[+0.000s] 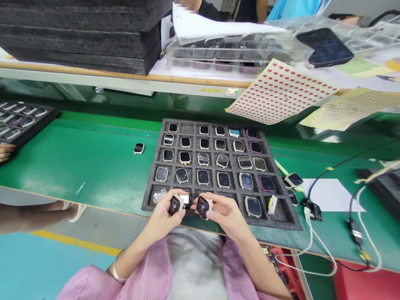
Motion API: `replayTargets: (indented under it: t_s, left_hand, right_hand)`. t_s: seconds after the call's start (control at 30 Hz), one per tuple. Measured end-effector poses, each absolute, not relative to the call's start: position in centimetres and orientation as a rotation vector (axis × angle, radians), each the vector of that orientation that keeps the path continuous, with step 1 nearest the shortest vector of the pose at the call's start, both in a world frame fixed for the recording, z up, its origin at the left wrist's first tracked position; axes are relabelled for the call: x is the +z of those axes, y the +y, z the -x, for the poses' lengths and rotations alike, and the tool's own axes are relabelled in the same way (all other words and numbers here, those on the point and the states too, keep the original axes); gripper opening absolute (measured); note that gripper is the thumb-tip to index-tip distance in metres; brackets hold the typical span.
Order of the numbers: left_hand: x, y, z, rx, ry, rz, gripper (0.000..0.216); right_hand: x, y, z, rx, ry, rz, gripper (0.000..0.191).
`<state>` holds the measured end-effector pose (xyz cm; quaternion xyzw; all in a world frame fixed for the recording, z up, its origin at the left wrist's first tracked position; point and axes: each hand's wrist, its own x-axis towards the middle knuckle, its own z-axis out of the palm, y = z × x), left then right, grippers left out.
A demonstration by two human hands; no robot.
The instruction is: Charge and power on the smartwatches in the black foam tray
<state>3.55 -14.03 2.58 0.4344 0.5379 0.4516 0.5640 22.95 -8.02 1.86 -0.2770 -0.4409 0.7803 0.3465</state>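
My left hand (167,212) is closed around a smartwatch case (176,204) whose dark screen shows a small blue figure. A second smartwatch case (203,207) with a similar lit screen is pinched in my right hand (223,214). Both are held side by side over the front edge of a grey foam tray (192,166). Strapless watch cases, mostly silver-white and some purple, lie in the tray's compartments. Between my hands a watch with a white screen (185,199) shows in a front compartment, partly hidden by my fingers.
One loose watch (139,148) lies on the green table (93,158) left of the tray. Cables (312,225) and a white paper (334,193) are at the right. Foam blocks (78,37) and a phone (325,47) rest on the shelf. Another person's hand (6,152) touches a tray at far left.
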Motion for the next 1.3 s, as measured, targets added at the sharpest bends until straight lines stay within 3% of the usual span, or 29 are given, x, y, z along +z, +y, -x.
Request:
replayTargets:
  t_s: [1.3]
  left_hand:
    - [2.16, -13.7, -3.47, 1.181, 1.271, -1.05, 0.033]
  right_hand:
    - [2.21, -7.82, -23.13, 1.998, -1.128, 0.739, 0.037]
